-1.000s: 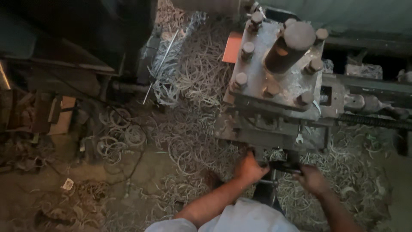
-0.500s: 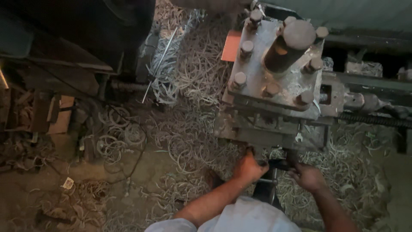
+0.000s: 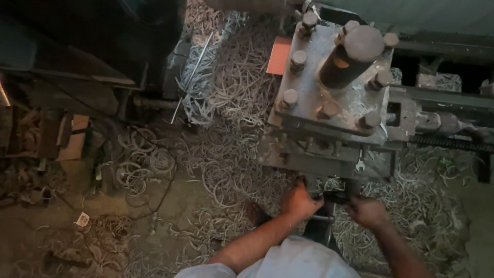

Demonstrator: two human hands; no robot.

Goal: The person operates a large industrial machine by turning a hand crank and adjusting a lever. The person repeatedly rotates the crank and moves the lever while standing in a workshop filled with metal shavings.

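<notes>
My left hand (image 3: 299,202) is curled around the near end of a dark metal handle (image 3: 329,197) that sticks out low on the front of the heavy grey steel machine block (image 3: 329,110), fingers wrapped tight on it. My right hand (image 3: 366,211) sits on the other end of the same handle, fingers bent over it; I cannot tell how firmly they close, since the spot is dark. The handle lies between my two hands, just below the block's front edge and above a thin upright steel rod (image 3: 327,231) that runs down toward my pale shirt (image 3: 293,262).

On top of the block stands a thick dark cylinder (image 3: 350,56) carrying a small orange patch on its side, ringed by large hexagonal bolt heads (image 3: 290,97). Behind the block's left corner lies a flat orange rectangular card (image 3: 279,55), half tucked under the steel plate, resting on shavings. A small silver spanner (image 3: 360,166) hangs at the block's front right.

The floor (image 3: 92,206) around the machine is heaped with curled grey metal shavings (image 3: 226,154). A long thin steel bar (image 3: 191,77) leans across the heap to the left. A tiny white scrap of printed paper (image 3: 82,220) lies on the bare dirt far left, well apart from my hands. A brown cardboard piece (image 3: 72,144) rests against dark junk at the left edge.
</notes>
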